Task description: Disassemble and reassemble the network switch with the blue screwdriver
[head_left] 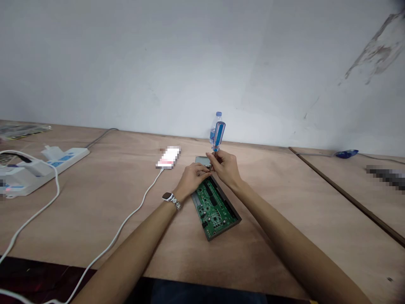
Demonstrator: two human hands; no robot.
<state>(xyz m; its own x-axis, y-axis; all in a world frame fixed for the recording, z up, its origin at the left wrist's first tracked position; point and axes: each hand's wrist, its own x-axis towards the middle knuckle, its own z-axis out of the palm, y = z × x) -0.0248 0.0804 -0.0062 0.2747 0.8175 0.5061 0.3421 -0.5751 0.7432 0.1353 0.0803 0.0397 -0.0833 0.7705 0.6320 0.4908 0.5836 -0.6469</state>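
Observation:
A screwdriver (219,134) with a clear and blue striped handle stands nearly upright in my right hand (227,166), its shaft pinched low between thumb and fingers. My left hand (193,175) reaches in beside the shaft with its fingertips together near the tip; whatever they pinch is too small or hidden to name. Both hands are over the far end of a green circuit board (213,207) set in a dark, shallow frame. Part of the board's far end is covered by my fingers. A silver watch circles my left wrist.
A plastic water bottle (212,133) stands behind the screwdriver by the wall. To the left, a phone (168,158) lies on a white charging cable (139,204). A white power strip (41,177) sits farther left. A blue packet (347,153) lies beyond the table seam (335,185) at right.

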